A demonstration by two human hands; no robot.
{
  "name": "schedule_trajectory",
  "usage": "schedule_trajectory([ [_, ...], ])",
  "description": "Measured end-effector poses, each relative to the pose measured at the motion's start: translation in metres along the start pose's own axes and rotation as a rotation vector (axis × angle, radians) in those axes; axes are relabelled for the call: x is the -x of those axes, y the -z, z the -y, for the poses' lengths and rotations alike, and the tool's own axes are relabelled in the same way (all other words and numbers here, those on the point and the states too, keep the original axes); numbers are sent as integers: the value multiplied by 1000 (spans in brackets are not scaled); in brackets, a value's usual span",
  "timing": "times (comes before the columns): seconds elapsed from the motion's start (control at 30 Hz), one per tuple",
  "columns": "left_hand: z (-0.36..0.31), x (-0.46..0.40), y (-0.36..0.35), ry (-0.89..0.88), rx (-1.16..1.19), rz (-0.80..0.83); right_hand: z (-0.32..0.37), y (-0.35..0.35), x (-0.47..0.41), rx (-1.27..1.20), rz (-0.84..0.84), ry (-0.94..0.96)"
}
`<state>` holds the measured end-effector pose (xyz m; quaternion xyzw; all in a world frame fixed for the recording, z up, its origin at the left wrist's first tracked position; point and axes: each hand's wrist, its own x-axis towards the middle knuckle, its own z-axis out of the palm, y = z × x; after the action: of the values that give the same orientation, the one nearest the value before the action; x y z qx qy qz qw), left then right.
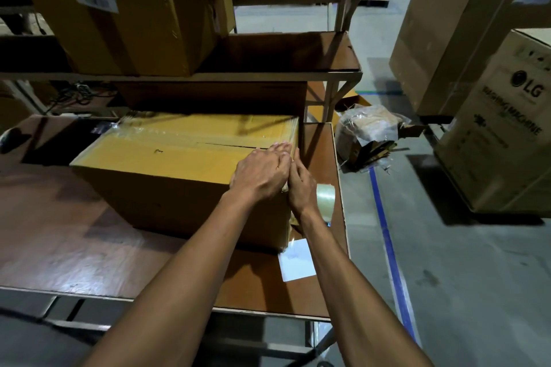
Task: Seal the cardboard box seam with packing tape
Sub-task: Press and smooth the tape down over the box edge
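Observation:
A yellow-brown cardboard box (167, 164) sits on the brown table, its top seam running left to right with clear tape shining along it. My left hand (262, 173) lies flat, palm down, on the box's top right corner, fingers together over the seam's end. My right hand (301, 185) presses against the box's right side just below that corner, fingers pointing up toward the left hand. A roll of clear packing tape (325, 201) stands on the table right behind my right wrist, touching neither hand.
A white paper slip (296, 261) lies on the table (74, 241) by the box's near right corner. A shelf (283, 68) with a labelled carton (125, 9) hangs over the box's far side. Large cartons (501, 134), scrap packaging (366, 134) and a blue floor line (390, 250) are on the right.

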<state>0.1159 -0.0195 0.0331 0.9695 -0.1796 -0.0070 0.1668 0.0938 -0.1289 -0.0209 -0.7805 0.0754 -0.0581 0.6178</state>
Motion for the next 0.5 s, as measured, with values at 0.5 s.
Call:
schedule_trajectory([
  [0.5, -1, 4, 1, -8, -10, -5, -9, 2, -4, 84, -21, 60],
])
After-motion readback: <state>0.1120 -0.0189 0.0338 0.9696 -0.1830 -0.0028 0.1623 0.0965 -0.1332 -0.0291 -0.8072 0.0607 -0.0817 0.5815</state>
